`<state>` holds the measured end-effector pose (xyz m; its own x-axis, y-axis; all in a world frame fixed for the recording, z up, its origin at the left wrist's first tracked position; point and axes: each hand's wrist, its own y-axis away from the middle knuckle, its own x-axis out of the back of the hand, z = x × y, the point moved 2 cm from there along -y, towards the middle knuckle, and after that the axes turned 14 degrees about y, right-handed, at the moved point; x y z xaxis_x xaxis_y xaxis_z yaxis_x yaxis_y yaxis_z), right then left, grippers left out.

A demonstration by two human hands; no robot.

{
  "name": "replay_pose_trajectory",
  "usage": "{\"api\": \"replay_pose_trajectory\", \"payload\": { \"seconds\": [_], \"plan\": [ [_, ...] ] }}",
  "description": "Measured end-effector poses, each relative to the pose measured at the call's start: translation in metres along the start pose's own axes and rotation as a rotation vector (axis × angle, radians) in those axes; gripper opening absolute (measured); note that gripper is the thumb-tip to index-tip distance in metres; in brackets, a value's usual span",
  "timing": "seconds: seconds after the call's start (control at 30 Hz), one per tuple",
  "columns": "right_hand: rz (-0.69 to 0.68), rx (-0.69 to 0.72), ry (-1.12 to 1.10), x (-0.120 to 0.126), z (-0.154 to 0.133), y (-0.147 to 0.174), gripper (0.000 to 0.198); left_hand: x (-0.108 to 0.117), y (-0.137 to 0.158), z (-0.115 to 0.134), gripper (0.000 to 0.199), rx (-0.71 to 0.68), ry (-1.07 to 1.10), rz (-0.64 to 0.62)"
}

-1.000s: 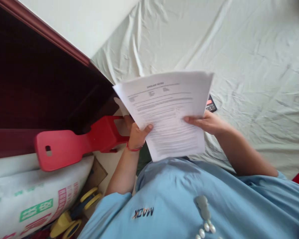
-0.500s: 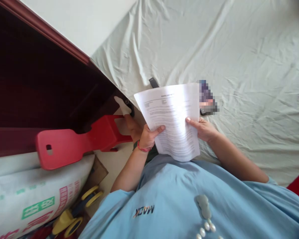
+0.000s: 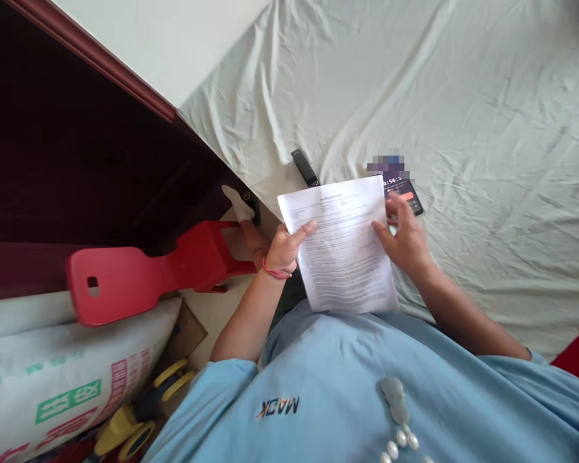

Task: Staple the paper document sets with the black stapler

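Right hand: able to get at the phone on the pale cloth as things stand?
Likely yes: the right hand is spread close to the phone, and the paper in the left hand leaves most of it uncovered.

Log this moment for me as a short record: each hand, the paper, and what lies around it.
left hand: grips the paper at its left edge, thumb on top
right hand: thumb at the paper's right edge, fingers spread from it, blurred; firm contact unclear
paper: printed side up, text too small to read
phone: on the pale cloth, screen lit, partly pixelated
black device: on the cloth, just beyond the paper's top
red chair: to the person's left
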<state>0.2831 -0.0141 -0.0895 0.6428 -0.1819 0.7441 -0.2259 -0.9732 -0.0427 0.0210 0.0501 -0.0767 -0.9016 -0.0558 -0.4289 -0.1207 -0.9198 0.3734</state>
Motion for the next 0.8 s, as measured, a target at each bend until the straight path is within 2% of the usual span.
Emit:
{"api": "replay_pose_trajectory", "payload": {
  "seconds": [0.03,0.1,0.2,0.3,0.43,0.6,0.8],
  "plan": [
    [0.126,0.072,0.11,0.009,-0.009,-0.005,0.067,-0.002,0.001,0.0,0.062,0.009,0.005,0.001],
    [0.23,0.243,0.263,0.023,-0.032,-0.017,0.063,-0.006,0.003,0.0,0.062,0.028,0.021,0.001],
    [0.166,0.467,0.343,0.032,-0.07,-0.033,0.053,-0.009,0.006,0.0,0.059,0.036,0.037,-0.008],
    [0.081,0.594,0.386,0.025,-0.097,-0.045,0.049,-0.011,0.01,0.002,0.057,0.036,0.041,-0.036],
    [0.01,0.639,0.447,0.008,-0.107,-0.051,0.04,-0.009,0.014,0.003,0.061,0.05,0.04,-0.044],
    [0.038,0.601,0.449,-0.002,-0.098,-0.055,0.042,-0.006,0.012,0.0,0.061,0.052,0.073,-0.029],
    [-0.008,0.656,0.343,-0.012,-0.084,-0.067,0.04,-0.01,0.014,-0.003,0.059,0.027,0.145,-0.026]
  ]
}}
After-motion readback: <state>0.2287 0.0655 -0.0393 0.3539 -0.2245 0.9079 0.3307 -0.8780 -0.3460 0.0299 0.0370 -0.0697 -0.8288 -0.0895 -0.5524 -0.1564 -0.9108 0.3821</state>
